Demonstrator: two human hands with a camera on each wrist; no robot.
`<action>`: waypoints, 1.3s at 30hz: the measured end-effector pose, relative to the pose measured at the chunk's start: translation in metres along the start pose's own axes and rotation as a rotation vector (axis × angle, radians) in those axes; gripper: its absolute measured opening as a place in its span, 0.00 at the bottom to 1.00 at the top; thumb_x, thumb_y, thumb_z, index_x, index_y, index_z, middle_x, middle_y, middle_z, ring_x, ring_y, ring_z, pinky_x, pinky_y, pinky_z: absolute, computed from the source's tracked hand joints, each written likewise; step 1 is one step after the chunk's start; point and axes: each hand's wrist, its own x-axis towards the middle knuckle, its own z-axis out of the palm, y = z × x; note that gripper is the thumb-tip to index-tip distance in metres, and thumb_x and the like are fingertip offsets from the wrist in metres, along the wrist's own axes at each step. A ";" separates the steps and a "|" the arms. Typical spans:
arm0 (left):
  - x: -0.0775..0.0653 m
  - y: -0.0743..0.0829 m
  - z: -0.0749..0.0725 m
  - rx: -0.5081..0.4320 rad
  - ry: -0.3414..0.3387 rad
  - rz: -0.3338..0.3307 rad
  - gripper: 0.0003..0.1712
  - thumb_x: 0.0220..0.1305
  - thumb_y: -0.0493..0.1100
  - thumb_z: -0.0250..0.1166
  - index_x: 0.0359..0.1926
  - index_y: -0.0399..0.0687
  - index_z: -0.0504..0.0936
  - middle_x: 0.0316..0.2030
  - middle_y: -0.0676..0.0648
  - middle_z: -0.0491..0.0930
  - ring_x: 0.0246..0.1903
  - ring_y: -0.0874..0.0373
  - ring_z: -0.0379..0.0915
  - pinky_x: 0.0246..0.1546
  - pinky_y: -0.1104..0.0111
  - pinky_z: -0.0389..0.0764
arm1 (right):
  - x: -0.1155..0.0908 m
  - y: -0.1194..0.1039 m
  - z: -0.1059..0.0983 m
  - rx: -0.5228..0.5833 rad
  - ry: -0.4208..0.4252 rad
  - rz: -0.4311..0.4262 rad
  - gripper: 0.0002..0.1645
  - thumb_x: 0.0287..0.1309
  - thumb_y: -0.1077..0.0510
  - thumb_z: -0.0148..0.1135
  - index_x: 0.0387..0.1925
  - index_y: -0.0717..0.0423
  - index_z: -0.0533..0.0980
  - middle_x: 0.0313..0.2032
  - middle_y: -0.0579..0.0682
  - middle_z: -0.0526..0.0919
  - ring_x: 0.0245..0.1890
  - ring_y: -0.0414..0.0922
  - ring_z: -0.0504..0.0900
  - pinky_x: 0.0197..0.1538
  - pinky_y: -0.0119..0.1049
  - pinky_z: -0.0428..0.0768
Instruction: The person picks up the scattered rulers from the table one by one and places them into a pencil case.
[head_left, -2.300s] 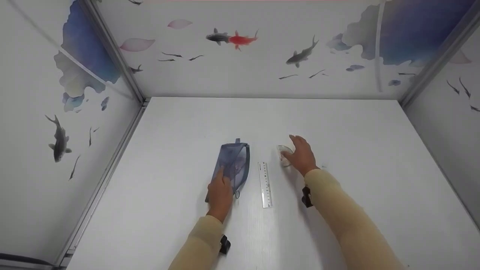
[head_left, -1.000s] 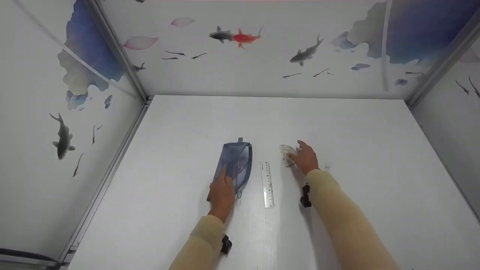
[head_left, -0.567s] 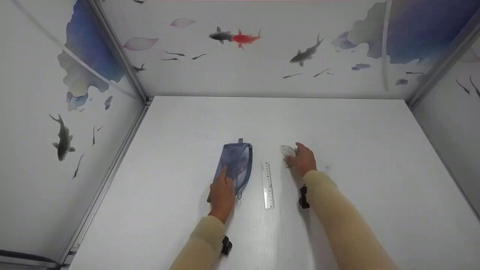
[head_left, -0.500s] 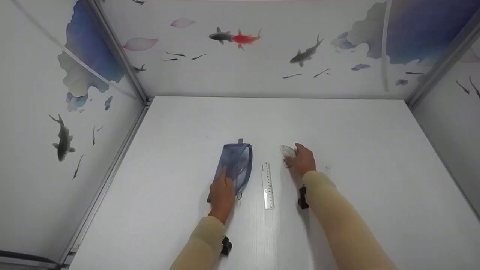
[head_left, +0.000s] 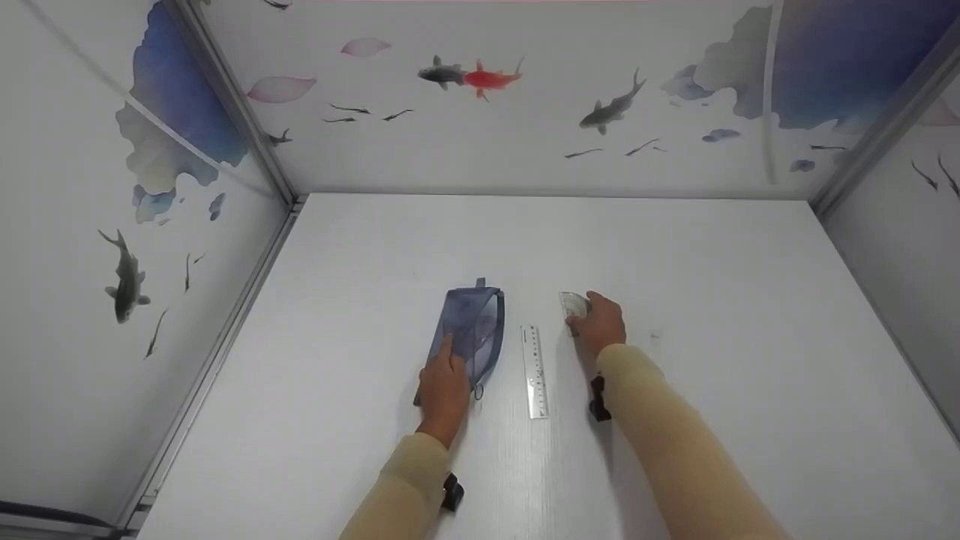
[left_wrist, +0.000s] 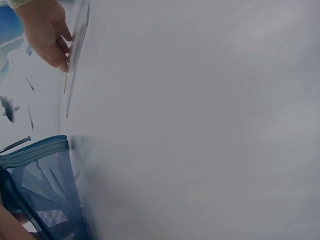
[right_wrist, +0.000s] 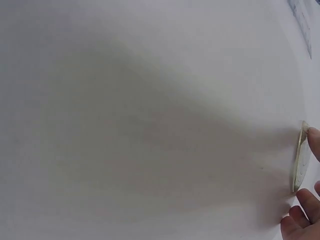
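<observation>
A blue mesh pencil case (head_left: 469, 311) lies on the white table with its zip side gaping open. My left hand (head_left: 442, 390) holds it at the near left end, one finger stretched along its top. The left wrist view shows the mesh of the case (left_wrist: 47, 195) with a bit of the hand at the corner. Right of the case lies a clear ruler (head_left: 534, 371). Beyond that, my right hand (head_left: 600, 322) grips a clear protractor (head_left: 574, 304), thumb at one end and fingers at the other, as the right wrist view of the protractor (right_wrist: 301, 157) shows.
A small clear piece (head_left: 655, 334), perhaps an eraser or cap, lies right of the right hand. Printed white panels (head_left: 480, 150) enclose the table (head_left: 735, 315) at the back and both sides.
The right hand's fingers have closed in on the protractor from a more spread pose, and the hand has shifted slightly toward the person. Left hand, case and ruler stay put.
</observation>
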 end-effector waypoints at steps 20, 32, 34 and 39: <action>0.001 0.001 -0.001 -0.035 0.004 0.014 0.28 0.69 0.44 0.42 0.69 0.47 0.68 0.63 0.41 0.72 0.61 0.41 0.68 0.59 0.48 0.67 | 0.000 -0.012 0.000 -0.107 -0.017 -0.008 0.37 0.61 0.58 0.62 0.69 0.64 0.61 0.65 0.62 0.68 0.69 0.58 0.62 0.68 0.50 0.59; 0.000 0.000 0.001 -0.032 0.005 0.005 0.28 0.70 0.44 0.44 0.68 0.47 0.68 0.64 0.42 0.71 0.61 0.43 0.68 0.60 0.49 0.66 | 0.000 -0.013 0.003 -0.099 0.028 0.003 0.38 0.58 0.61 0.65 0.68 0.62 0.63 0.63 0.62 0.69 0.68 0.58 0.62 0.69 0.50 0.58; -0.001 0.000 0.000 -0.029 0.011 0.010 0.27 0.70 0.43 0.44 0.68 0.47 0.69 0.63 0.41 0.72 0.60 0.43 0.69 0.59 0.49 0.67 | 0.002 -0.012 0.004 -0.102 0.037 -0.003 0.38 0.57 0.62 0.65 0.68 0.62 0.63 0.63 0.62 0.70 0.67 0.59 0.63 0.68 0.50 0.60; -0.002 0.000 -0.001 -0.022 0.008 0.011 0.28 0.70 0.44 0.44 0.68 0.46 0.68 0.62 0.40 0.73 0.60 0.42 0.69 0.57 0.48 0.69 | 0.004 -0.009 0.004 -0.078 0.037 -0.005 0.39 0.54 0.65 0.67 0.67 0.62 0.64 0.62 0.65 0.67 0.66 0.60 0.63 0.67 0.51 0.60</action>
